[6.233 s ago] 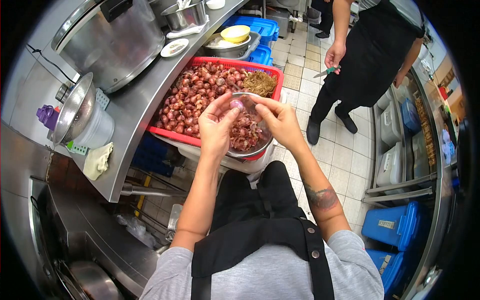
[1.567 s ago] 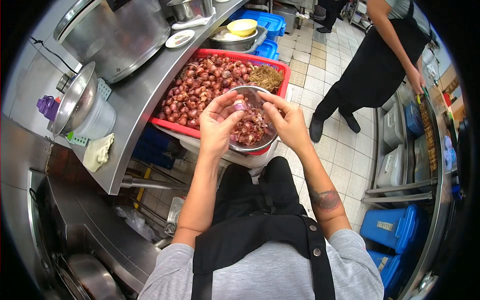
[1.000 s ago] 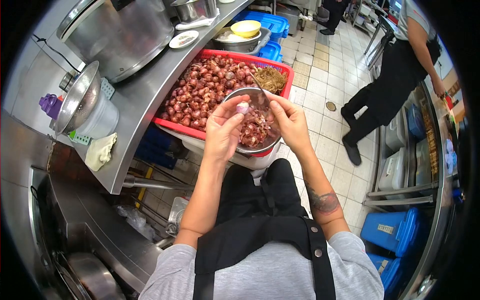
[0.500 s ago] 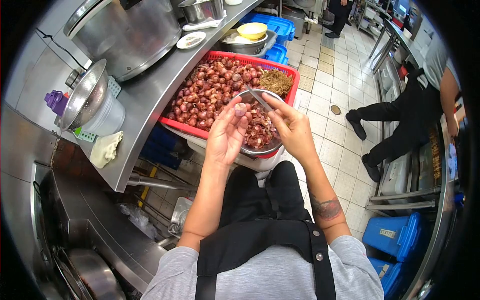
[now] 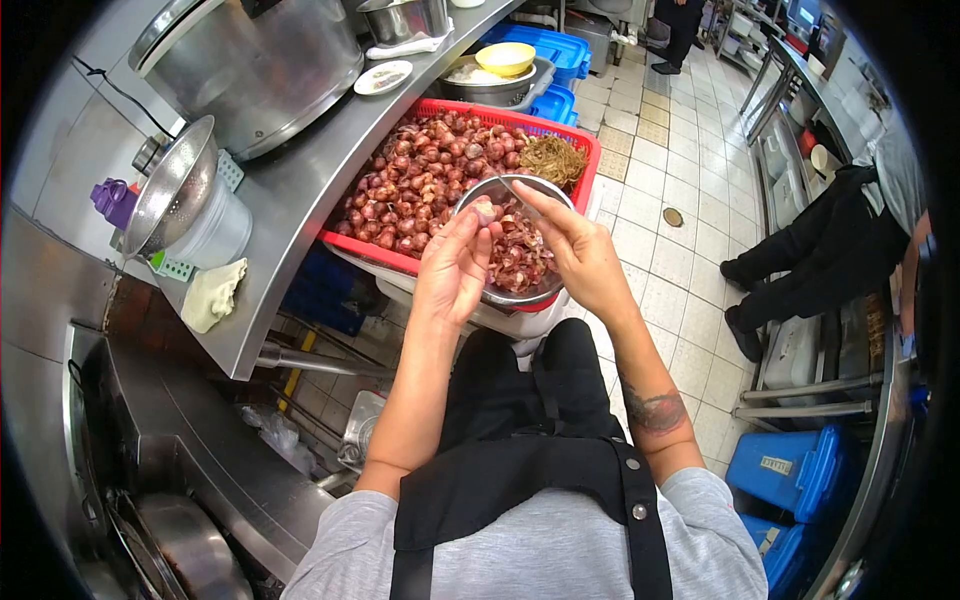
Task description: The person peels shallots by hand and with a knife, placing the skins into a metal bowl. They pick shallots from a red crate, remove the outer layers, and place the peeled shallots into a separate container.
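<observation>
My left hand (image 5: pixel 453 268) pinches a pale pinkish shallot (image 5: pixel 484 209) between thumb and fingers. Close by on the right, my right hand (image 5: pixel 583 250) grips a small knife (image 5: pixel 508 190); its handle is hidden in the palm and only a bit of blade shows near the fingertips. Beneath both hands is a steel bowl (image 5: pixel 558 192) holding reddish shallot skins (image 5: pixel 522 262). The bowl rests on a red plastic basket (image 5: pixel 592 160) full of whole shallots (image 5: pixel 410 175), with a clump of dry brown roots (image 5: pixel 553 158) in its far right corner.
A steel counter (image 5: pixel 285 210) runs along the left, bearing a large pot (image 5: pixel 260 75), a colander (image 5: pixel 180 195) and a cloth (image 5: pixel 215 297). Blue lidded bins (image 5: pixel 785 470) stand at lower right. Another person (image 5: pixel 830 225) stands by the right-hand shelves; someone else (image 5: pixel 680 30) is farther back.
The knife has turned in my right hand, so less of its blade shows. My right fingers have moved up and left over the bowl. The person at right has shifted their legs.
</observation>
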Action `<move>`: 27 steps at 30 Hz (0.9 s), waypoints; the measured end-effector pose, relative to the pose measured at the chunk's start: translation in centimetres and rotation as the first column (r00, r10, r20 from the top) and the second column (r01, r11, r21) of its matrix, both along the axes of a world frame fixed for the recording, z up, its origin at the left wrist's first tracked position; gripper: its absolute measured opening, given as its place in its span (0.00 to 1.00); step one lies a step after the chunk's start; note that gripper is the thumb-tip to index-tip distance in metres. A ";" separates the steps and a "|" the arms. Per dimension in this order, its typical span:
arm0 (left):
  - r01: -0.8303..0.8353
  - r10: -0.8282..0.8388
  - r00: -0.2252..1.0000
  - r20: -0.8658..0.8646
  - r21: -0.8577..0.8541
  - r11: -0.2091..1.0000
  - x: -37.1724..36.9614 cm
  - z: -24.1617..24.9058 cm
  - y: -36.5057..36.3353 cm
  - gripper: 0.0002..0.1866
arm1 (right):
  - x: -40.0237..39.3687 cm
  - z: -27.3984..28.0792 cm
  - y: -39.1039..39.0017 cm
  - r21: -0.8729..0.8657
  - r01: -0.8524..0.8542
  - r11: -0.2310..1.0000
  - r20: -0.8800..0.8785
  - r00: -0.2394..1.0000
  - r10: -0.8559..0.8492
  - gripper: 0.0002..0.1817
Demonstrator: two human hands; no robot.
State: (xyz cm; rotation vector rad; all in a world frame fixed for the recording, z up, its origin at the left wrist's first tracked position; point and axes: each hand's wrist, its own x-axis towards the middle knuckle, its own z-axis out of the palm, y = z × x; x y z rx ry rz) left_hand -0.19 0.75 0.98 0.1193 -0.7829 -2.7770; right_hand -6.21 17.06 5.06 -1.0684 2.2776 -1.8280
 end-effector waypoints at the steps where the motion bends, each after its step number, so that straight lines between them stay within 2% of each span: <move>1: 0.004 -0.004 1.000 -0.012 0.006 1.000 0.0 -0.1 0.0 0.14 | 0.0 -0.1 0.0 -0.006 0.006 1.000 -0.010 1.000 -0.007 0.16; 4: 0.045 -0.043 0.998 -0.036 0.048 0.998 0.0 -0.2 -0.2 0.15 | 0.0 0.0 0.3 0.044 0.012 0.999 0.035 0.999 -0.013 0.15; 6: 0.114 -0.111 0.993 -0.037 0.111 0.987 0.0 -0.1 -0.4 0.15 | -0.5 -0.8 0.4 0.095 0.033 0.995 -0.010 0.999 -0.032 0.15; 10: 0.052 -0.053 0.999 0.004 0.132 0.990 0.0 0.3 -0.1 0.17 | -1.1 -1.2 0.5 0.290 0.109 0.951 -0.032 0.994 -0.104 0.16; 12: -0.012 0.006 0.999 0.045 0.140 0.990 -0.1 0.7 0.2 0.19 | -0.7 -0.8 0.3 0.268 0.109 0.957 0.024 0.993 -0.120 0.17; 13: -0.016 0.015 1.000 0.010 0.087 0.996 -0.2 0.3 0.0 0.18 | -0.6 -0.6 0.3 0.258 0.110 0.960 0.053 0.990 -0.128 0.17; 16: -0.038 0.034 0.997 -0.064 -0.062 0.997 -0.4 -0.5 -0.3 0.17 | -0.6 -0.6 0.3 0.164 0.003 0.986 -0.019 1.000 0.001 0.18; 21: -0.088 0.059 0.991 -0.124 -0.244 0.966 -0.2 -0.1 -0.1 0.16 | -0.2 -0.1 0.1 -0.044 -0.194 0.980 0.026 0.980 0.195 0.18; 25: -0.085 0.055 0.991 -0.119 -0.268 0.960 0.2 1.0 -0.1 0.14 | -0.7 -0.3 0.1 -0.124 -0.307 0.943 0.090 0.943 0.319 0.18; 27: -0.088 0.065 0.992 -0.104 -0.242 0.966 0.4 1.7 0.2 0.13 | -0.4 0.0 0.2 -0.102 -0.319 0.942 0.125 0.936 0.331 0.19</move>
